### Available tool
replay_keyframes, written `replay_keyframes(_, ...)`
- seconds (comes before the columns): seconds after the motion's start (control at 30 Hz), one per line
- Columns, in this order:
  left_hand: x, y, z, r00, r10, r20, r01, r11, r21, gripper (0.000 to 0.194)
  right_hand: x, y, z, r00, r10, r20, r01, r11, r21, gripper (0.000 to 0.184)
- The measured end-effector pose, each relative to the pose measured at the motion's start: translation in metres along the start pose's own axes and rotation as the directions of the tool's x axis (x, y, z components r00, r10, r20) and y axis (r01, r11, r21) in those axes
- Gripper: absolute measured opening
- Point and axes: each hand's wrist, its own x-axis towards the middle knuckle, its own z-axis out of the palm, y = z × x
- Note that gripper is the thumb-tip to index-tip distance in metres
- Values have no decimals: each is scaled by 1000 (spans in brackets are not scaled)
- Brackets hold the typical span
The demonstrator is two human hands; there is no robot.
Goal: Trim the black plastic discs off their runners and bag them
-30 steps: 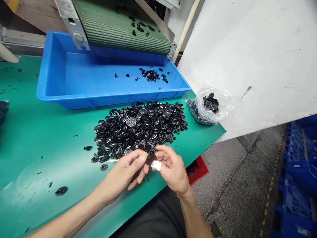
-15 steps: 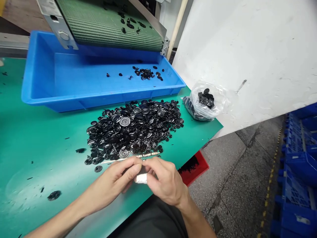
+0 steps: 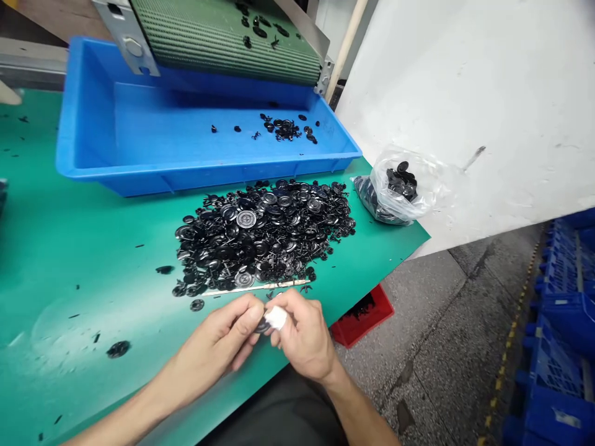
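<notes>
Low in front of the heap, my left hand (image 3: 237, 331) pinches a black round plastic part (image 3: 262, 325) between thumb and fingers. My right hand (image 3: 304, 334) is closed at the same part, its thumb in a white wrapping (image 3: 277, 317) pressed to the edge. Fingers hide most of the part. Just beyond lies a thin pale stick (image 3: 260, 287) along the near side of a heap of black round plastic parts (image 3: 260, 238). Another black disc (image 3: 197, 305) rests left of my hands on the green table (image 3: 116, 260).
Behind the heap stands a blue tray (image 3: 162, 176) with some black parts, under a green conveyor belt (image 3: 223, 52). A clear plastic bag (image 3: 395, 192) of black parts sits to the right. Below the table edge is a red bin (image 3: 367, 322); blue crates (image 3: 553, 347) line the floor.
My right thumb has swung upward, and the black part now shows between my hands. The view has shifted, so the table and tray sit slightly further right and higher.
</notes>
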Motion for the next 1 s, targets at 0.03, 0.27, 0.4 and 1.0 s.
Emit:
replay_keyframes(0.03,0,2,-4,1000,1,-27,-1,1000,-28,42,4,1,-5,999,-19,-31,18,999,-43,19)
replay_keyframes(0.27,-7,12,-42,954,-39,-298,-96,899,-427,38,31,-6,-24,964,-263,-49,188,796,-575,36)
replay_keyframes(0.4,-8,11,-51,945,-65,-321,-112,857,-503,33,45,-19,-2,950,-268,157,302,681,-667,28)
replay_keyframes(1.0,-9,9,-40,975,-127,-185,27,884,-467,37,55,-35,3,934,-213,288,351,705,-616,25)
